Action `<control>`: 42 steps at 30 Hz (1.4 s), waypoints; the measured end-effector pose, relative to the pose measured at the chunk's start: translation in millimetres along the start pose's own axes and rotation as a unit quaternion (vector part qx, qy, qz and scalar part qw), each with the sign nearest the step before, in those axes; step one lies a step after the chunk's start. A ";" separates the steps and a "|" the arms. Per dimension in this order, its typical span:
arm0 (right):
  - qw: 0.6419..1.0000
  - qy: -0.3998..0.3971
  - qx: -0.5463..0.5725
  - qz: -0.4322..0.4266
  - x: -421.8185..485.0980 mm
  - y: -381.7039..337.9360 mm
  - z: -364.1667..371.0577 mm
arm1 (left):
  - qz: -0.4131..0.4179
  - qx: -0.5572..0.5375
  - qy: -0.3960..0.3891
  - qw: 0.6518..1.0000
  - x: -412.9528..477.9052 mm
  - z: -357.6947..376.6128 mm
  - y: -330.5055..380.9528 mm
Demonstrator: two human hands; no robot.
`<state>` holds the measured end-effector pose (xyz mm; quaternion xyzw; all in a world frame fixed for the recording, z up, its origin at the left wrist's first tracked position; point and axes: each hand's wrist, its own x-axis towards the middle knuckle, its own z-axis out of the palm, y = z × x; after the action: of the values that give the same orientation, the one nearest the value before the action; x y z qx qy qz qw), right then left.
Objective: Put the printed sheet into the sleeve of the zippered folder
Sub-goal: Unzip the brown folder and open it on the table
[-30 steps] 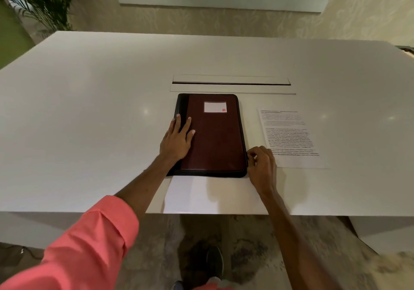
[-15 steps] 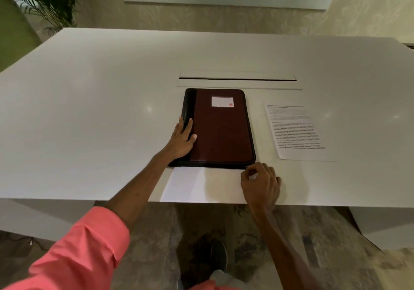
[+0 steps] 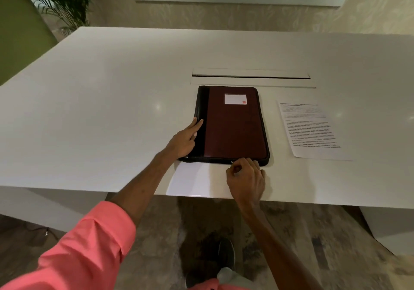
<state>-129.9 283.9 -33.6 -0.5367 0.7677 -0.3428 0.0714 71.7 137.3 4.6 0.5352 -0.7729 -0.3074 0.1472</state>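
A dark red zippered folder (image 3: 233,126) with a black spine and a white label lies closed and flat on the white table (image 3: 100,121). My left hand (image 3: 184,138) rests flat on the spine at its left edge. My right hand (image 3: 245,178) is at the folder's near edge, fingers pinched on the zipper pull. The printed sheet (image 3: 310,129) lies flat on the table to the right of the folder, apart from both hands.
A long cable slot (image 3: 251,76) is set into the table just beyond the folder. A potted palm (image 3: 60,2) stands at the far left corner. The table's near edge runs just below my right hand, with floor and a shoe beneath.
My right hand has moved from the folder's near right corner leftwards along its near edge, staying pinched. My left hand has shifted slightly up the spine.
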 end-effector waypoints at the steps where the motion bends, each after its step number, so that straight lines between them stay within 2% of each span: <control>1: 1.000 -0.004 0.001 -0.003 -0.1 -3.3 1.6 | 0.003 -0.001 -0.001 1.000 -1.9 -0.3 0.6; 13: 0.994 -0.061 0.014 -0.087 -12.0 -48.9 31.8 | -0.008 -0.004 -0.023 1.000 -10.7 -7.4 5.7; 27: 0.983 -0.080 0.032 -0.163 -27.1 -93.7 58.7 | -0.010 -0.084 -0.066 0.994 -13.2 -21.5 -3.5; 35: 0.976 -0.073 0.010 -0.206 -25.7 -85.8 59.1 | 0.006 -0.095 -0.034 0.995 -14.3 -15.5 -8.6; 39: 0.977 -0.078 0.023 -0.198 -4.0 -78.7 46.1 | 0.007 -0.094 0.001 0.996 -12.7 -12.0 -9.8; 42: 0.984 -0.047 0.042 -0.166 26.6 -69.2 31.4 | 0.007 -0.044 0.009 0.999 -6.1 -16.4 -7.6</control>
<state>-72.3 233.5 -8.7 -0.6684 0.6491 -0.3561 0.0717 88.8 135.9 13.0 0.5251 -0.7612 -0.3357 0.1797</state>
